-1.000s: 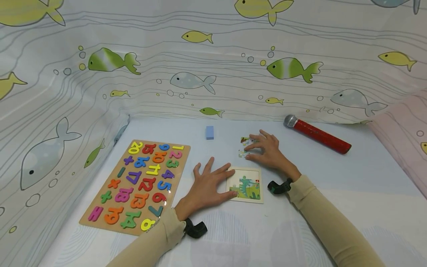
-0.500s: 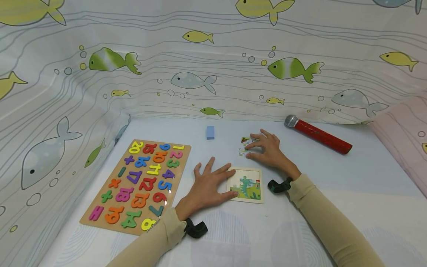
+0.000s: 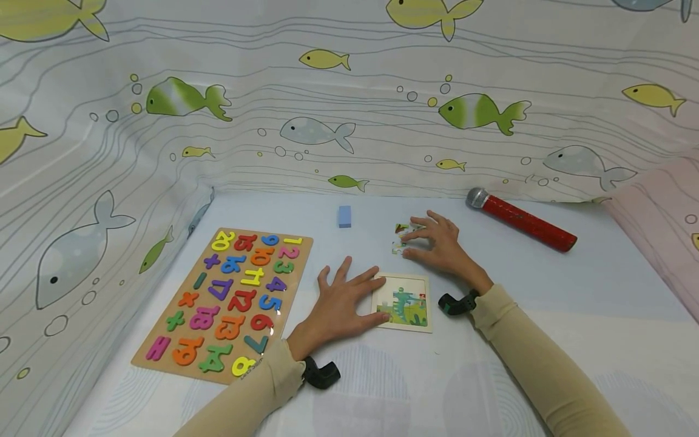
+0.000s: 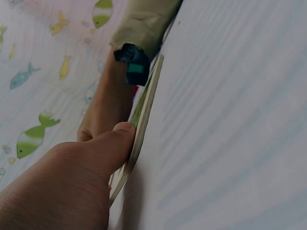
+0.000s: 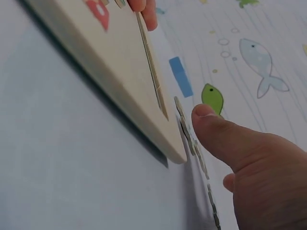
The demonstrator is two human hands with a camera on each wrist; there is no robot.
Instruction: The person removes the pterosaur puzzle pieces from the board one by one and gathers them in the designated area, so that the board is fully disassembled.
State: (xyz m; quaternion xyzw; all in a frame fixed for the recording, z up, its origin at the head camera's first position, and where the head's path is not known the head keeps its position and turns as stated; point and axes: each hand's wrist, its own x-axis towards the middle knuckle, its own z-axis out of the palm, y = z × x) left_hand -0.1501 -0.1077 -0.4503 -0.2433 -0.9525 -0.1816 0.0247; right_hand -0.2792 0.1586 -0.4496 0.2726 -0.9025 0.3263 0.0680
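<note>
A small square jigsaw puzzle board (image 3: 403, 303) with a pale wooden frame and a green dinosaur picture lies in front of the person. My left hand (image 3: 338, 303) is spread, its index fingertip and thumb resting on the board's left side; the left wrist view shows the thumb (image 4: 115, 143) at the frame edge. Beyond the board, my right hand (image 3: 434, 243) hovers over loose puzzle pieces (image 3: 398, 247), which the fingers partly cover. In the right wrist view the thumb (image 5: 211, 122) extends beside the thin row of pieces (image 5: 187, 134), pinching none of them.
A number puzzle board (image 3: 229, 303) with colourful numerals and signs lies on the left. A blue block (image 3: 344, 216) sits at the back, and a red toy microphone (image 3: 524, 221) at the back right. Fish-print sheeting (image 3: 382, 164) rises behind the table.
Both hands stay almost in place. The loose pieces under the right hand look nearly the same, and the view shifts very slightly.
</note>
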